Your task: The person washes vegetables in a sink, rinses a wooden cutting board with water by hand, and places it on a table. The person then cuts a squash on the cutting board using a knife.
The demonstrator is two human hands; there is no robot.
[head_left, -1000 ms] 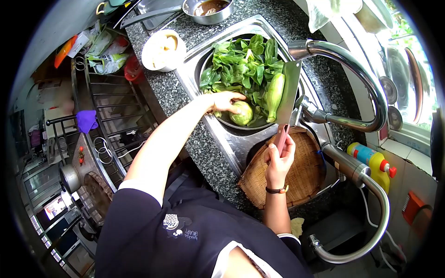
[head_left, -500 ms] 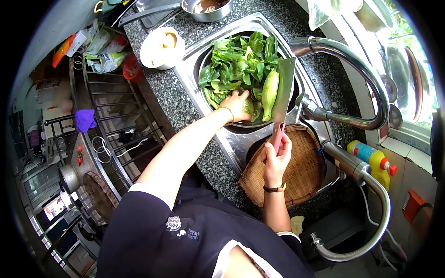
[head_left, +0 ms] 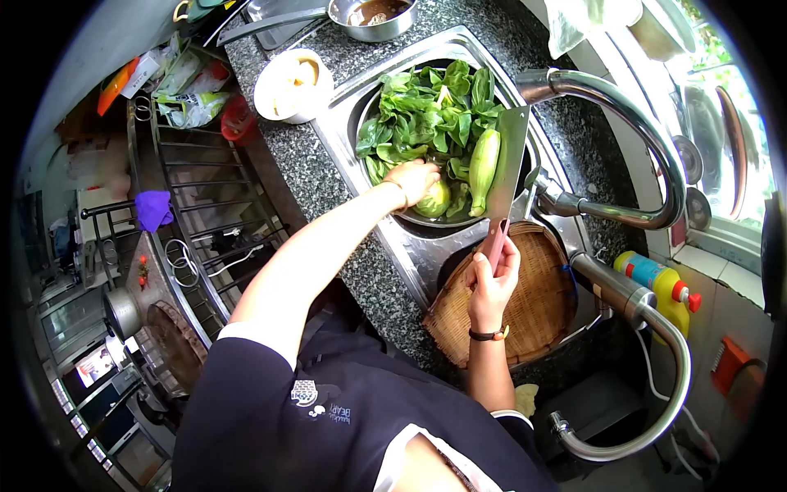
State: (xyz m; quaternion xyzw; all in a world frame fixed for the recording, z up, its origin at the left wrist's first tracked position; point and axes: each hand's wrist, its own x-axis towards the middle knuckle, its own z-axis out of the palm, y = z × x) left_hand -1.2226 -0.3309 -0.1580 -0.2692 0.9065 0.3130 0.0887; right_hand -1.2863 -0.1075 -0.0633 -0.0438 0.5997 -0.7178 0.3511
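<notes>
Knife (head_left: 509,160) in the right hand (head_left: 493,277), its broad blade slanting up over the right side of a pan (head_left: 447,224) of vegetables. The right hand is clenched round the reddish handle, and a dark band (head_left: 489,334) circles the wrist. Close along the blade lies a long gourd (head_left: 485,168), pale green (whether steel and skin touch, I cannot tell). Near it, low in the pan, sits a round gourd (head_left: 434,202), partly covered by the left hand (head_left: 416,182). The left hand is back upward, fingertips out of sight, so whether it grips the gourd or only rests there cannot be told. Leafy greens (head_left: 426,119) fill the far part of the pan.

The pan stands in a steel sink (head_left: 407,261), set into a speckled counter (head_left: 303,168). A woven basket (head_left: 537,307) leans over the near end of the sink, just below the knife handle. On the right a tap (head_left: 676,160) curves in a big arc, and farther down stands a yellow bottle (head_left: 674,312) with a red cap. By the sink's far left corner is a white bowl (head_left: 307,113) with pale pieces inside; beyond it, a saucepan (head_left: 381,34) holds brown liquid. Well off to the left hangs a purple cloth (head_left: 153,211).
</notes>
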